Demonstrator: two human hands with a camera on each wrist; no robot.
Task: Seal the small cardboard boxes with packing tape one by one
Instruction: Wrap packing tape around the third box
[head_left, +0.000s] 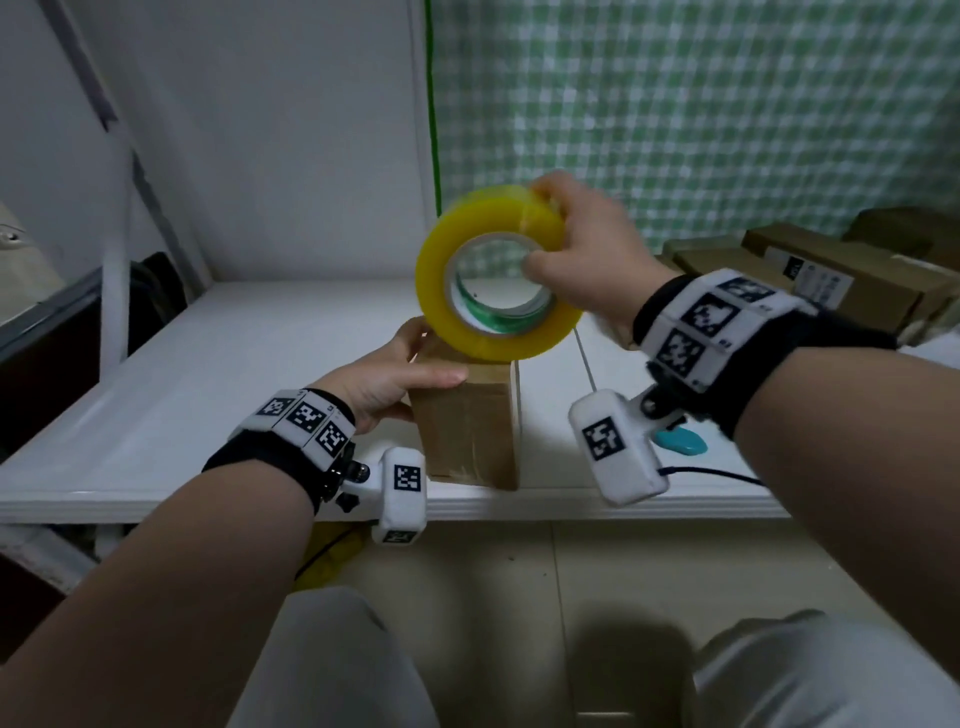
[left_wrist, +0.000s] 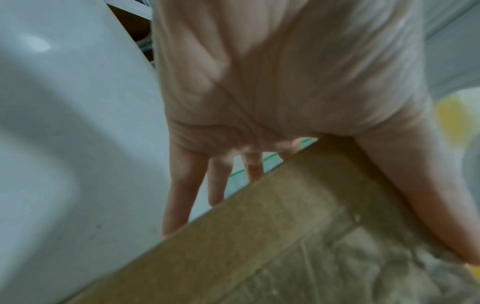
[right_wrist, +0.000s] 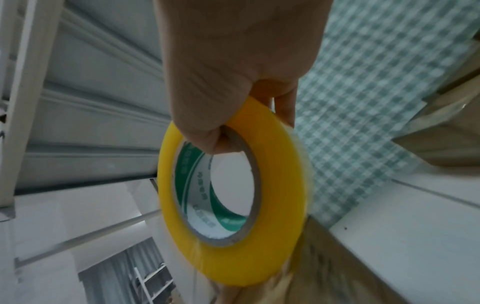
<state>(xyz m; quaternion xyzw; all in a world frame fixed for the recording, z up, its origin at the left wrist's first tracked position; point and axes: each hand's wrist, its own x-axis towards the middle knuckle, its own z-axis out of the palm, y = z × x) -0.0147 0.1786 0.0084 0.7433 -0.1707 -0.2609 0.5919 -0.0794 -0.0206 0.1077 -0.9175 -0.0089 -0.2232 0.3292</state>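
Note:
A small brown cardboard box (head_left: 470, 426) stands on end near the front edge of the white table (head_left: 234, 364). My left hand (head_left: 395, 382) grips its top, thumb across the near top edge and fingers down the far left side; the left wrist view shows the box (left_wrist: 272, 236) under my left hand (left_wrist: 259, 102). My right hand (head_left: 582, 260) holds a yellow roll of packing tape (head_left: 493, 270) just above the box, thumb inside the core and fingers over the outer rim. In the right wrist view the roll (right_wrist: 233, 195) hangs from my right hand (right_wrist: 233, 82), its lower edge at the box (right_wrist: 324, 267).
Several more brown boxes (head_left: 831, 275) lie stacked at the back right of the table. A small teal object (head_left: 680, 441) and a dark cable (head_left: 711, 473) lie near the front right edge. A green checked curtain (head_left: 675, 114) hangs behind.

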